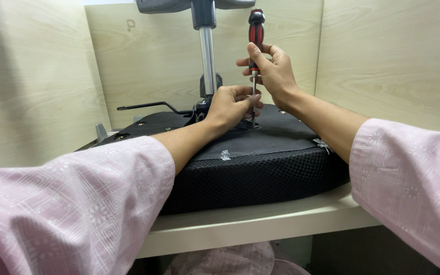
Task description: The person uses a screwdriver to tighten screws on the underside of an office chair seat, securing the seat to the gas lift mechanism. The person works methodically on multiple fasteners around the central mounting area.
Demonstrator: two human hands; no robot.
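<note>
Screwdriver with a red-and-black moulded handle and thin steel shaft stands upright over the underside of an upturned black mesh-fabric office chair seat. I log the right hand closed around the lower handle and the top of the shaft, thumb raised along the handle. The left hand sits just beside it and lower, fingers pinched narrow around the bottom of the shaft where the tip meets a small metal fitting on the seat base; I cannot tell whether the tip is seated in a screw, as the fingers hide it.

The seat lies flat on the pale wooden bench, its padded edge overhanging toward me. From the seat's centre the chrome gas-lift column rises vertically to the grey chair base hub at the top edge of the view. A black bent adjustment lever sticks out to the left of the mechanism, well apart from both hands. Small scraps of clear plastic film cling to the seat rim, one near the left forearm, another by the right forearm.

Both forearms wear pink patterned sleeves. Light wood-grain panels enclose the bench on three sides.
</note>
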